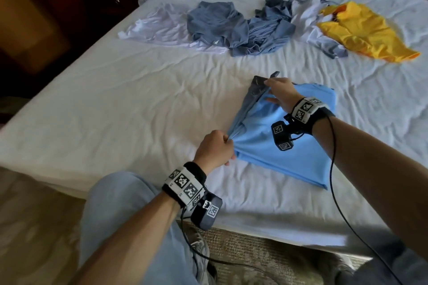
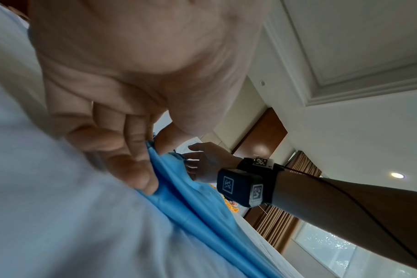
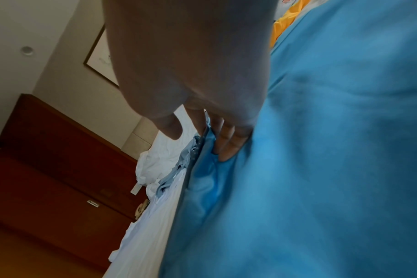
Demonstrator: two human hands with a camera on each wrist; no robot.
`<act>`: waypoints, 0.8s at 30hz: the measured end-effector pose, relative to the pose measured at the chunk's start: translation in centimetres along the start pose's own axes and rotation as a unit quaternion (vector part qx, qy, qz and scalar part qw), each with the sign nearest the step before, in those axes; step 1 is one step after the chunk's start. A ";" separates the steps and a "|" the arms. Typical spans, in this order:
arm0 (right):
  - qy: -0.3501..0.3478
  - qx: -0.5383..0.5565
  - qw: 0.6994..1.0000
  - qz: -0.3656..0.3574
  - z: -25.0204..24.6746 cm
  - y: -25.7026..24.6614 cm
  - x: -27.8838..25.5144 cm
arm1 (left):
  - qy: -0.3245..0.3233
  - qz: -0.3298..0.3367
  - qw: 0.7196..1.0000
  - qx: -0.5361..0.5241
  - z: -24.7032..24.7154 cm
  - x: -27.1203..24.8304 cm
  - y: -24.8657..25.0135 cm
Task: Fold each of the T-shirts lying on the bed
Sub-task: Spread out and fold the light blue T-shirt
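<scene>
I see the light blue T-shirt [image 1: 284, 136] lying partly folded on the white bed [image 1: 115, 99], near the edge closest to me, with a darker grey-blue strip of cloth along its left side. My left hand [image 1: 214, 148] is curled tight around the shirt's near-left corner, bunching the fabric between thumb and fingers [image 2: 133, 150]; the left wrist view shows the blue cloth gathered under those fingers. My right hand [image 1: 279, 92] is at the far-left corner of the same shirt: in the head view the thumb and forefinger pinch the dark edge there, while the right wrist view shows the other fingers [image 3: 229, 143] lying fairly straight against the blue fabric. Between the two hands the left edge of the shirt runs taut.

Farther up the bed, well apart from this shirt, lies a row of unfolded garments: a white shirt [image 1: 159, 25], a rumpled grey-blue pile [image 1: 240, 28], another pale one [image 1: 310, 21] and a yellow shirt [image 1: 363, 30] at the right end.
</scene>
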State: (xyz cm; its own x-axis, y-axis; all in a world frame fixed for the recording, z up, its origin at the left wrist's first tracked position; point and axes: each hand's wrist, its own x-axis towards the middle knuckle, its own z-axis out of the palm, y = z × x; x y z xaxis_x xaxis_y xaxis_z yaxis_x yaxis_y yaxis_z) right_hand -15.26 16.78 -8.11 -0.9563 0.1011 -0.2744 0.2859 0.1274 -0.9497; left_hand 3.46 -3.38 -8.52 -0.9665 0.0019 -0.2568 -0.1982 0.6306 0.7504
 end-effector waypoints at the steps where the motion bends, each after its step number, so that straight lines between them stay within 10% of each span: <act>1: 0.005 -0.006 1.000 -0.002 0.2 0.0 0.1 | 0.000 0.000 1.000 0.004 -0.1 0.0 0.1; 15: -0.041 -0.147 0.987 -0.054 2.6 0.6 1.0 | -0.023 -0.019 0.998 0.060 -0.8 -0.1 -0.4; 24: -0.133 -0.506 0.841 -0.137 3.5 0.9 -0.2 | -0.043 -0.027 0.992 0.119 -0.8 0.1 -0.1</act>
State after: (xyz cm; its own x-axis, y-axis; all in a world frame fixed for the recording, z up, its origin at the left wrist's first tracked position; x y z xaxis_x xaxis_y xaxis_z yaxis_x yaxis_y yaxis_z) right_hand -15.05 13.39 -9.43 -0.9361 -0.2758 -0.2185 -0.1700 0.8982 -0.4054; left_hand 3.23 -4.06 -8.14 -0.9358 0.0227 -0.3518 -0.1956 0.7969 0.5716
